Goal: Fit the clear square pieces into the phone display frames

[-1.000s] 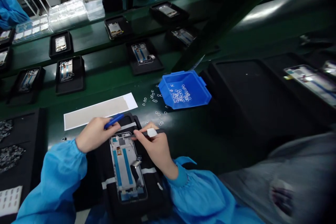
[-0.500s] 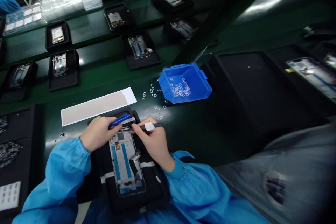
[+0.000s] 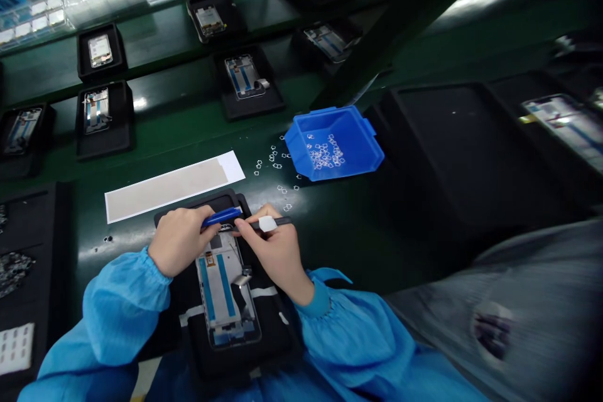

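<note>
An opened phone (image 3: 226,289), its inside facing up with two blue strips, lies in a black foam tray (image 3: 198,352) close to my body. My left hand (image 3: 181,235) is closed around a blue pen-like tool (image 3: 221,217), held slantwise over the phone's far end. Opposite it, my right hand (image 3: 276,251) pinches dark tweezers (image 3: 282,221) with a white wrap; their tips reach the phone's top edge. Whether the tips grip a small part is too small to tell. A loose flex cable (image 3: 242,279) stands up from the phone's right side.
Beyond the tray lies a white-edged strip sheet (image 3: 174,187). A blue bin (image 3: 348,138) holds tiny white frames, with several scattered beside it. Black trays with opened phones (image 3: 245,75) line the green bench behind. A dark post (image 3: 391,19) slants across. Large black trays (image 3: 461,151) are at right.
My left hand and the blue tool have shifted slightly right, closer to the tweezers. My right hand stays almost in place. The view has tilted a little.
</note>
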Motion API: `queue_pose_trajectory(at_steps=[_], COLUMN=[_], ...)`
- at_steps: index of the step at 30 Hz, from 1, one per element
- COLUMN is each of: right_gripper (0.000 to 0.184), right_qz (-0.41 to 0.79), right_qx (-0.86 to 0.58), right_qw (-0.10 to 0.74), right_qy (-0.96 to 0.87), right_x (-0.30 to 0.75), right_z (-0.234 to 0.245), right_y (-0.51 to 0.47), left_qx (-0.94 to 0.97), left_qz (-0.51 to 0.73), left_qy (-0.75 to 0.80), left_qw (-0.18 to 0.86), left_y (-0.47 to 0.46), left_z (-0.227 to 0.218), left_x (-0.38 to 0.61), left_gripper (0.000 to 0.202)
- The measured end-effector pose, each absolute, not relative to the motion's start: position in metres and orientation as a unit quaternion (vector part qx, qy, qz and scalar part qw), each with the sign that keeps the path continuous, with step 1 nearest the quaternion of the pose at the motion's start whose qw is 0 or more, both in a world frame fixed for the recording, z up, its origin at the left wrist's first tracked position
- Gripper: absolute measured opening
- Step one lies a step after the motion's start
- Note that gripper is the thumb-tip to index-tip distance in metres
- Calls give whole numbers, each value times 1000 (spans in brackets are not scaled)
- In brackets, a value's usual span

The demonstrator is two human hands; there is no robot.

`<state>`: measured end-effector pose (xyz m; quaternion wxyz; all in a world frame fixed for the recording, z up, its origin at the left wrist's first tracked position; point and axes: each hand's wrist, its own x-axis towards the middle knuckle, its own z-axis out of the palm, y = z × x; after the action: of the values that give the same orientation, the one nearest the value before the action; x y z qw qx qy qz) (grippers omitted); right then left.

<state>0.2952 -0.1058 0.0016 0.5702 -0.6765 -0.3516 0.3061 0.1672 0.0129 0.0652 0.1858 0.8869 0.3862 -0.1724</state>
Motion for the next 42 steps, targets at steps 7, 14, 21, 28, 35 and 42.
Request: queue_pose_trajectory(at_steps=[7,14,21,28,35,42], right_gripper=[26,22,22,28,20,30], right_qz=[297,264,250,310,341,332], right_qx=[-662,-686,-704,-612,-552,-506], right_qw=[585,531,501,657,702,762], right_qy=[-361,-422,-437,-312,-296,-230], right_x=[298,297,297,308,282,286], right_z=[5,7,10,3,-4,18], right_y=[-109,-107,-102,-112,-148,-121], left_qx=[896,895,894,876,764,620], left_qz=[-187,-170,-167,-19,99,229], left_qy=[373,376,383,462,567,600], left_qw=[155,169,159,135,291,450], left_y=[10,12,10,-13,-106,-62], left_z=[65,64,62,75,45,73], left_x=[170,167,170,126,39,51], left_gripper=[22,23,23,28,55,72])
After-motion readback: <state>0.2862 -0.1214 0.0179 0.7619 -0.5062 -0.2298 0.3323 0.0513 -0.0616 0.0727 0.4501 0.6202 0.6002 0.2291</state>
